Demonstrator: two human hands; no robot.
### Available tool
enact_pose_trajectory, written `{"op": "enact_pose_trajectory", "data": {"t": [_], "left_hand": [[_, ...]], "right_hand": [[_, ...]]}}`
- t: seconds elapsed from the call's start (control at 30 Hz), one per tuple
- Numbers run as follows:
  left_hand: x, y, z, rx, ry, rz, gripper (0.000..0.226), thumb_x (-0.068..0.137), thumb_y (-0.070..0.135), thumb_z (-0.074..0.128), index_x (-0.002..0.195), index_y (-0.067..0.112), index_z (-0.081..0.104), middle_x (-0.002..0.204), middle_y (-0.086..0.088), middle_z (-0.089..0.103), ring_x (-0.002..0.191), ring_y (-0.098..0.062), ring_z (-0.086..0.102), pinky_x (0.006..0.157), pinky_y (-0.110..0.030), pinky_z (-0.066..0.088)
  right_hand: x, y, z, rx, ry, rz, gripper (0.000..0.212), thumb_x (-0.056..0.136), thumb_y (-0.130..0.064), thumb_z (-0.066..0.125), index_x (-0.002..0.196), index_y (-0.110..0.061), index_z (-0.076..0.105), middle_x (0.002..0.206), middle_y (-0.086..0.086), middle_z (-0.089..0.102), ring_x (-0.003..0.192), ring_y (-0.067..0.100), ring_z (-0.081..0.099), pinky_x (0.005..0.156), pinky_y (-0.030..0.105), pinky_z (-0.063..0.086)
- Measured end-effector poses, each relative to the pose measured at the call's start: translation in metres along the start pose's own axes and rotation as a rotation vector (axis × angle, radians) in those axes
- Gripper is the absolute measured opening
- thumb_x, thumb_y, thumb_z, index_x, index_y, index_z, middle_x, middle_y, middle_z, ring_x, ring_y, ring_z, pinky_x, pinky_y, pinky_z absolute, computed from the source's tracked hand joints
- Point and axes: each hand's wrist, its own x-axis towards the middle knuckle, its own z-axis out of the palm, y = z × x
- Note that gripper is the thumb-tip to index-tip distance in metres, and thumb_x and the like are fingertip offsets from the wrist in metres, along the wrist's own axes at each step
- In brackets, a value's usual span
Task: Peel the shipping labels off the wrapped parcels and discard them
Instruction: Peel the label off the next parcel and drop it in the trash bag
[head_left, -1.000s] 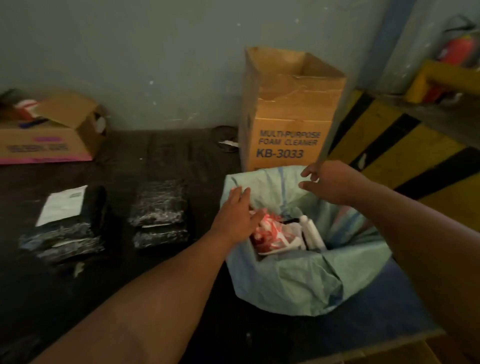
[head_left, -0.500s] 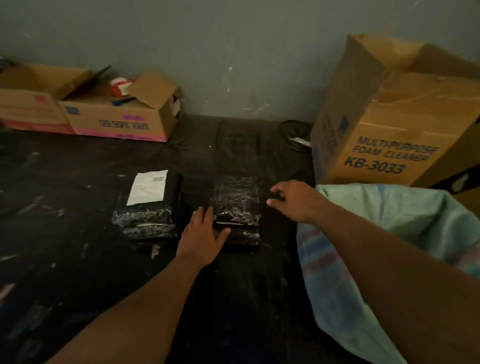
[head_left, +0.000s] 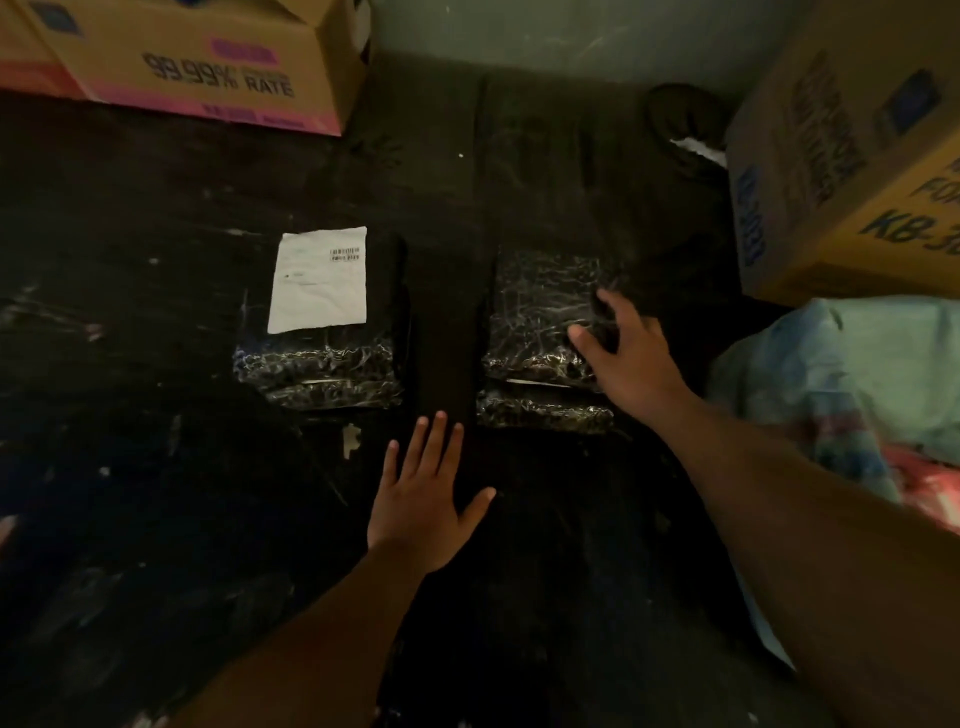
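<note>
At the centre of the frame, low down, your left hand (head_left: 423, 512) lies flat with its fingers straight and spread, palm down over the dark table (head_left: 156, 467), holding nothing; its fingertips point toward the gap between the two parcels. Your right hand (head_left: 626, 358) reaches in from the lower right and rests on the right-hand parcel (head_left: 540, 332), its fingers loosely bent over that parcel's right edge; whether they actually grip the wrapping you cannot tell from this view. That parcel is wrapped in shiny black film and shows no label on its upper face. Just left of it, apart by a narrow strip of table, sits the left-hand parcel (head_left: 332, 374), wrapped the same way, with a white shipping label (head_left: 319, 280) still stuck flat on its upper part, a small barcode near the label's top right corner. A small white scrap (head_left: 351, 439) lies on the table just below this parcel. At the right edge of the frame a pale green bag (head_left: 857, 364) bulges in. Above it, upper right, stands a tall brown carton (head_left: 831, 156) with blue print. Upper left holds another carton (head_left: 208, 62) marked "99.99% RATE".
</note>
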Motion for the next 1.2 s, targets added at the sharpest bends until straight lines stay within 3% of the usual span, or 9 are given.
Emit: {"op": "enact_pose_trajectory", "data": {"t": [0.17,0.37,0.47,0.57,0.7,0.8,0.87,1.07,1.2], "left_hand": [[-0.003,0.007,-0.003,-0.012,0.024,0.016,0.088,0.093,0.078,0.012,0.159,0.025,-0.012,0.165,0.001,-0.026,0.148,-0.017,-0.032,0.122,-0.047,-0.013],[0.002,0.009,-0.006,-0.006,0.040,0.020,0.089,0.092,0.078,0.013,0.160,0.025,-0.008,0.167,0.001,-0.022,0.149,-0.016,-0.030,0.121,-0.046,-0.015],[0.000,0.009,-0.005,-0.011,0.047,0.021,0.089,0.092,0.079,0.012,0.161,0.025,-0.008,0.167,0.001,-0.022,0.150,-0.017,-0.029,0.122,-0.047,-0.014],[0.000,0.008,-0.005,-0.005,0.041,0.021,0.089,0.093,0.078,0.011,0.160,0.025,-0.011,0.166,0.001,-0.023,0.149,-0.016,-0.029,0.122,-0.046,-0.014],[-0.007,0.004,-0.004,0.004,0.015,0.024,0.088,0.094,0.077,0.012,0.160,0.024,-0.010,0.166,0.001,-0.022,0.150,-0.016,-0.026,0.122,-0.044,-0.014],[-0.026,-0.001,0.000,0.019,0.010,0.003,0.086,0.095,0.075,0.011,0.159,0.023,-0.012,0.166,0.002,-0.023,0.150,-0.015,-0.025,0.122,-0.043,-0.012],[-0.044,-0.003,0.006,0.016,0.022,-0.008,0.084,0.096,0.073,0.011,0.159,0.023,-0.012,0.166,0.003,-0.021,0.151,-0.015,-0.023,0.123,-0.044,-0.010],[-0.090,-0.004,0.021,-0.009,0.073,-0.015,0.081,0.097,0.069,0.013,0.161,0.022,-0.006,0.168,0.003,-0.016,0.153,-0.015,-0.018,0.124,-0.044,-0.006],[-0.107,-0.006,0.029,-0.036,0.101,-0.011,0.077,0.098,0.064,0.012,0.162,0.023,-0.001,0.168,0.003,-0.013,0.154,-0.015,-0.015,0.125,-0.044,-0.004]], "right_hand": [[-0.003,0.004,0.000,0.213,0.035,0.036,0.079,0.079,-0.071,0.057,0.146,-0.049,0.021,0.150,-0.001,0.039,0.132,0.021,0.045,0.102,0.033,0.040],[-0.011,0.000,0.002,0.213,0.105,-0.032,0.077,0.091,-0.054,0.056,0.154,-0.036,0.017,0.153,-0.006,0.039,0.137,0.013,0.038,0.100,0.018,0.029],[-0.021,-0.004,0.005,0.171,0.145,-0.078,0.079,0.085,-0.065,0.055,0.151,-0.043,0.016,0.150,0.000,0.043,0.134,0.019,0.044,0.108,0.030,0.036],[-0.028,-0.009,0.002,0.179,0.157,-0.073,0.081,0.079,-0.072,0.055,0.148,-0.050,0.017,0.145,0.005,0.047,0.122,0.022,0.056,0.105,0.041,0.046],[-0.062,-0.008,-0.004,0.316,0.176,-0.095,0.061,0.093,-0.041,0.061,0.148,-0.033,0.037,0.137,0.013,0.056,0.116,0.034,0.055,0.098,0.044,0.048],[-0.098,0.005,-0.001,0.407,0.128,-0.142,0.059,0.093,-0.037,0.063,0.147,-0.029,0.042,0.145,0.005,0.051,0.120,0.011,0.056,0.106,0.041,0.045],[-0.120,0.019,0.004,0.455,0.109,-0.148,0.060,0.091,-0.038,0.065,0.145,-0.029,0.043,0.148,-0.004,0.047,0.129,0.001,0.045,0.110,0.035,0.042],[-0.189,0.061,0.034,0.562,0.066,-0.079,0.062,0.079,-0.057,0.069,0.136,-0.052,0.046,0.140,-0.006,0.056,0.126,0.014,0.056,0.103,0.044,0.048],[-0.225,0.084,0.057,0.573,0.047,-0.028,0.056,0.078,-0.060,0.068,0.129,-0.061,0.046,0.138,-0.005,0.055,0.127,0.012,0.053,0.106,0.044,0.046]]}}
